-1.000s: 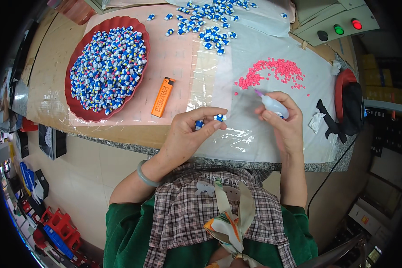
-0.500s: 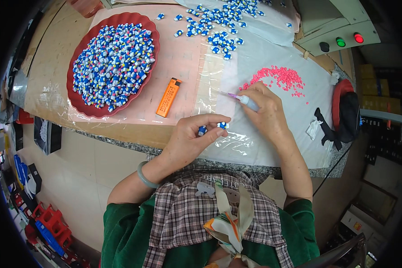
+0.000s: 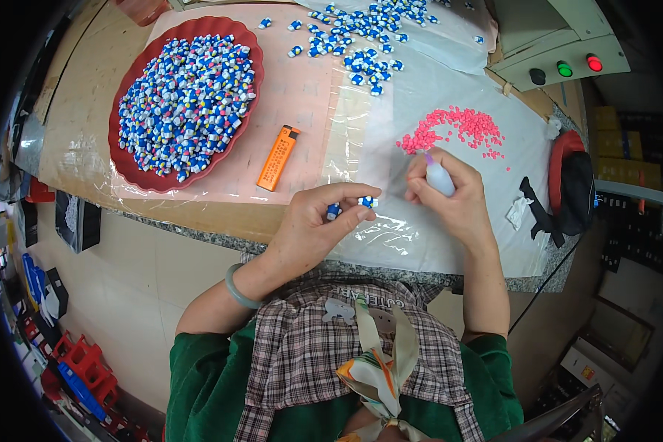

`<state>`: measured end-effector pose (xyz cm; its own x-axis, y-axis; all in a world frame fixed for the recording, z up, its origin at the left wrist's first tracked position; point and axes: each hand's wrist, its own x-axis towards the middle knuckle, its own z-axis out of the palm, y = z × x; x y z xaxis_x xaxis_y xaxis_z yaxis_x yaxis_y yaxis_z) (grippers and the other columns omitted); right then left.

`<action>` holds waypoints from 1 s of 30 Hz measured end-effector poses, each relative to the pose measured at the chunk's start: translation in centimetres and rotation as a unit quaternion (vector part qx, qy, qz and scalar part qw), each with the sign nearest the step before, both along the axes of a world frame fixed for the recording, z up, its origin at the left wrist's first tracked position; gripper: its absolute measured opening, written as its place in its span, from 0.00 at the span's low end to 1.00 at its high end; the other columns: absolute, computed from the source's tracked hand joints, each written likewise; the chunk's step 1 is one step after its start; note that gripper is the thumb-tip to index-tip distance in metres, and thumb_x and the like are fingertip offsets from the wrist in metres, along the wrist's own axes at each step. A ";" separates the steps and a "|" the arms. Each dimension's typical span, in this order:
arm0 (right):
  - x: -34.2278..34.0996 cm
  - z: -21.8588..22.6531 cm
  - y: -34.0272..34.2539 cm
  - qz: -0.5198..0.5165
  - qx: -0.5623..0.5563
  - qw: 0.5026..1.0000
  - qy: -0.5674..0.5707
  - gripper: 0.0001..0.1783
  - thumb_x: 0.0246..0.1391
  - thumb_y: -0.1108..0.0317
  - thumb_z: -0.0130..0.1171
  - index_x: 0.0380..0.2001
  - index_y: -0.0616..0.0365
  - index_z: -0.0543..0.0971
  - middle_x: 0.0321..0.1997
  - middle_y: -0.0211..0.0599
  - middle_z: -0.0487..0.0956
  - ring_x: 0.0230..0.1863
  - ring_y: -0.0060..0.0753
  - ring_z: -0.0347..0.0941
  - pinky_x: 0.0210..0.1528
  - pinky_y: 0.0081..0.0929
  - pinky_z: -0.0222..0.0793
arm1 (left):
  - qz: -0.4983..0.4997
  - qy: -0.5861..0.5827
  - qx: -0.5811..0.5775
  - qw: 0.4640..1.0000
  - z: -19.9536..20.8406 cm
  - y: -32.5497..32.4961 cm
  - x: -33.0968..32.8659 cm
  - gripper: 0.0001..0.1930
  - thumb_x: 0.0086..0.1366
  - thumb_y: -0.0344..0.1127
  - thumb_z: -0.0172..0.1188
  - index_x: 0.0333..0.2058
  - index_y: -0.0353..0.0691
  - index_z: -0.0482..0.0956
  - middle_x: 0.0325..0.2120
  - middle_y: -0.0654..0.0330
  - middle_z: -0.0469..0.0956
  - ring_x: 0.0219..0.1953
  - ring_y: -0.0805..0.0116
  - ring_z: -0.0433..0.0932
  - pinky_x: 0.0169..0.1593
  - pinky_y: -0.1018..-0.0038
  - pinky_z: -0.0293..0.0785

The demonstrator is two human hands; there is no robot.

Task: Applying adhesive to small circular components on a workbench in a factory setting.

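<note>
Dispensing step, by look of it: right hand (image 3: 449, 197) wrapped around squeeze bottle (image 3: 440, 179), purple nozzle (image 3: 429, 159) apart from work; next move seemingly calls for steady pinch, careful aim. Blue-and-white piece (image 3: 367, 201) clamped between left hand's (image 3: 311, 222) thumb and forefinger tips; second piece (image 3: 334, 211) tucked behind. Pink bits (image 3: 460, 129) just beyond right fingers.

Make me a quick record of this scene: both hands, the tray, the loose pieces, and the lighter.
Left hand: pinches a blue-and-white piece, with a second piece held farther back
Right hand: grips a squeeze bottle with a purple tip
Red scalloped tray: heaped with small blue-and-white pieces
Loose: pink pieces beyond the right hand; more blue-and-white pieces farther off
Orange lighter: lying right of the tray
</note>
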<state>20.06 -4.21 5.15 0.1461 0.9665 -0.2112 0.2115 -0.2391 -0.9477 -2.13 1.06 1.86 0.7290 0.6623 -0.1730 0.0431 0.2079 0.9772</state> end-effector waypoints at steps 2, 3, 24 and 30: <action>-0.5 -0.2 -0.8 0.018 0.037 0.997 0.065 0.05 0.52 0.79 0.61 0.31 0.62 0.74 0.33 0.36 0.76 0.29 0.21 0.75 0.29 0.18 0.71 | 0.007 0.004 0.008 1.000 0.1 0.0 0.2 0.14 0.65 0.28 0.58 0.49 0.36 0.77 0.32 0.61 0.80 0.35 0.79 0.77 0.36 0.81 0.68; -0.8 -0.1 -1.1 0.016 0.036 0.997 0.067 0.05 0.52 0.79 0.61 0.31 0.62 0.74 0.33 0.36 0.76 0.29 0.21 0.75 0.29 0.18 0.71 | 0.004 0.012 0.041 0.999 0.2 0.1 0.4 0.14 0.64 0.27 0.58 0.49 0.36 0.78 0.32 0.61 0.80 0.34 0.79 0.77 0.35 0.81 0.68; -2.8 -1.0 -2.3 -0.030 -0.026 0.997 0.060 0.11 0.48 0.78 0.66 0.33 0.59 0.73 0.28 0.29 0.77 0.26 0.16 0.73 0.28 0.16 0.70 | 0.025 0.008 0.353 0.935 -0.3 -0.5 2.0 0.14 0.60 0.23 0.60 0.45 0.34 0.78 0.33 0.54 0.79 0.31 0.63 0.79 0.33 0.74 0.73; -2.5 -2.1 -2.1 -0.047 0.082 0.991 -0.098 0.17 0.43 0.75 0.71 0.33 0.57 0.72 0.28 0.25 0.76 0.29 0.14 0.71 0.32 0.17 0.68 | 0.018 0.002 0.257 0.966 0.0 0.0 2.1 0.11 0.61 0.25 0.59 0.43 0.33 0.78 0.32 0.54 0.80 0.32 0.63 0.78 0.34 0.74 0.73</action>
<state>17.53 -6.32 3.10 0.2594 0.9657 -0.0122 0.3788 -0.1134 -0.9185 -0.02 1.07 1.82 0.7034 0.6870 0.1827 0.0482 -0.3025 0.9519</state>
